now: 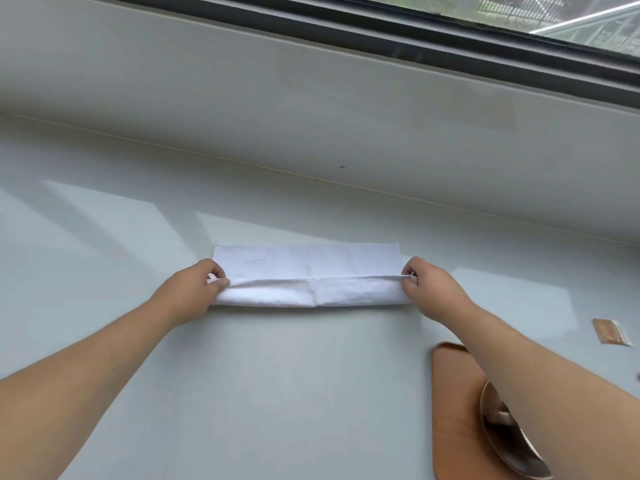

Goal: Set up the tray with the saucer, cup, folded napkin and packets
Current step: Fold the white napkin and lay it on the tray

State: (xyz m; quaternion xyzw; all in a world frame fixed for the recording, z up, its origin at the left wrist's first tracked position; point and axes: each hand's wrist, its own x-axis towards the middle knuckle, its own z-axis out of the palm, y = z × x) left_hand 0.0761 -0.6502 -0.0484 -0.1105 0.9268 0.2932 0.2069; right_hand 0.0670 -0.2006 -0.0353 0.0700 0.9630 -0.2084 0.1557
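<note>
A white napkin (pixel 308 271) lies in a long strip across the middle of the pale counter, its near half lifted into a fold. My left hand (pixel 194 289) pinches the fold at the left end, and my right hand (pixel 429 284) pinches it at the right end. At the lower right sits a brown tray (pixel 453 403), partly hidden under my right forearm. On the tray rests a shiny saucer (pixel 498 434), mostly covered by the arm. A brown and white packet (pixel 611 331) lies on the counter to the right of the tray. No cup is visible.
The glossy counter (pixel 277 393) runs back to a low white wall (pixel 311 109) below a dark window frame (pixel 415 36). Bare surface extends left of the napkin and in front of it.
</note>
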